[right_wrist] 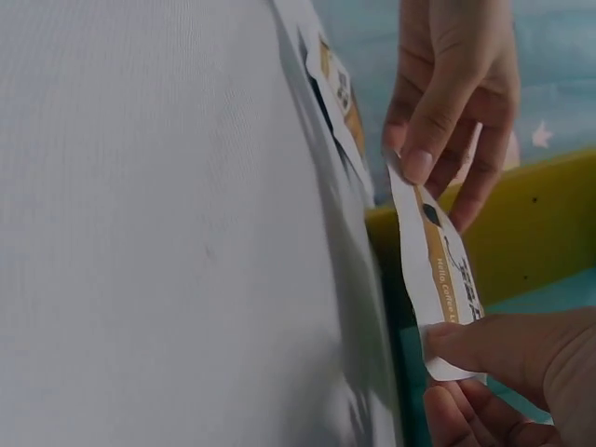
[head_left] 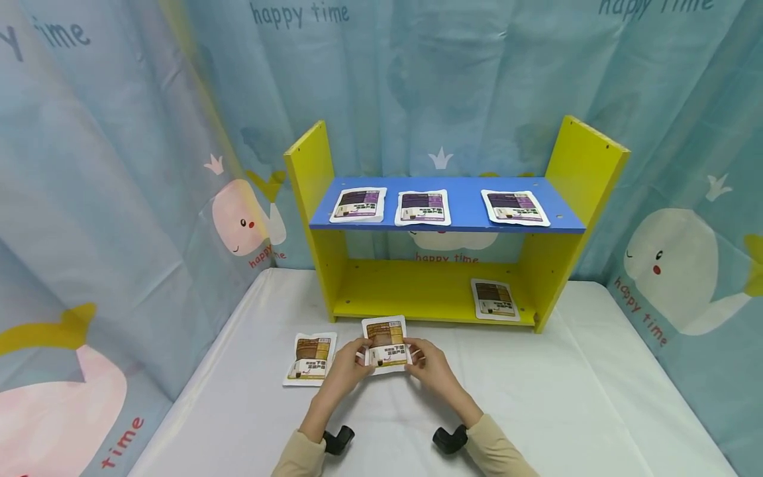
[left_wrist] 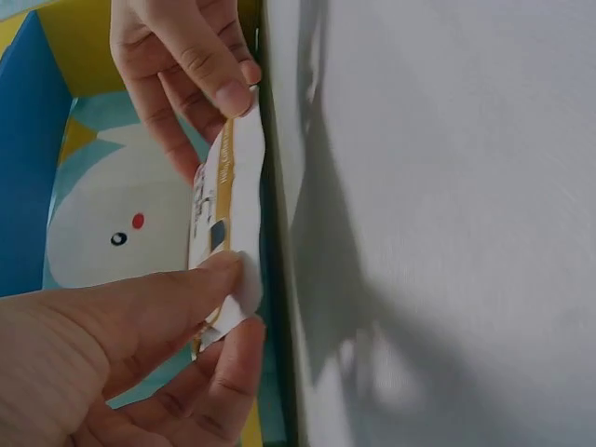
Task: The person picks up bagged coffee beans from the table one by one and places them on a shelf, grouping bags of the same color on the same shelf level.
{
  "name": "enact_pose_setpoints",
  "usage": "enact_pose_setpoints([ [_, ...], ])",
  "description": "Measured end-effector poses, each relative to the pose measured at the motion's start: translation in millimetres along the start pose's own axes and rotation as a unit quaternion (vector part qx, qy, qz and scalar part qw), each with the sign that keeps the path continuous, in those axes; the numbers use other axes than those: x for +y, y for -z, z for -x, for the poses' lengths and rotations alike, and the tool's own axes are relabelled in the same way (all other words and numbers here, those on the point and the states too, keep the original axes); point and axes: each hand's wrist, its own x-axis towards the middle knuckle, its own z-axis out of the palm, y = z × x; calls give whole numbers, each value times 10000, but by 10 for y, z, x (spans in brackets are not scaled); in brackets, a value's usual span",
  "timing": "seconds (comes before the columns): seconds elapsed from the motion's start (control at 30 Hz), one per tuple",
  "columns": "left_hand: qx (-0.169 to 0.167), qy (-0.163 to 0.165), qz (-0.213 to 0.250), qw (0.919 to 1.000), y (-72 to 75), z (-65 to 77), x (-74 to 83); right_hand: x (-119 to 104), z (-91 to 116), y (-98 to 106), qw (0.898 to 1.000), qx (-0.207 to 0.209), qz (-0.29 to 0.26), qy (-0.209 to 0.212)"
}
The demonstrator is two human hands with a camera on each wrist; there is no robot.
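Note:
Both hands hold one white packet with a brown and yellow label (head_left: 386,343) just in front of the shelf. My left hand (head_left: 348,363) pinches its left edge between thumb and fingers, and my right hand (head_left: 430,364) pinches the right edge. The left wrist view shows the packet (left_wrist: 228,205) edge-on, lifted above the white cloth. In the right wrist view the thumbs lie on the printed face of the packet (right_wrist: 438,270), fingers behind. A similar brown-labelled packet (head_left: 310,359) lies on the table left of my left hand.
A yellow shelf unit with a blue upper board (head_left: 465,199) stands at the back. Three purple-labelled packets lie on that board, one being a packet (head_left: 515,207) at right. On the yellow lower board (head_left: 405,285) lies a brown-labelled packet (head_left: 495,299). Printed curtains (head_left: 417,86) surround the table.

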Motion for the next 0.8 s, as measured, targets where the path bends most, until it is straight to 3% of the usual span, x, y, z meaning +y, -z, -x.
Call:
enact_pose_setpoints([
  [0.37, 221, -486, 121, 9985, -250, -254, 96, 148, -24, 184, 9973, 666, 203, -224],
  [0.8, 412, -489, 65, 9979, -482, -507, 242, 262, -80, 419, 9942, 980, 278, -352],
])
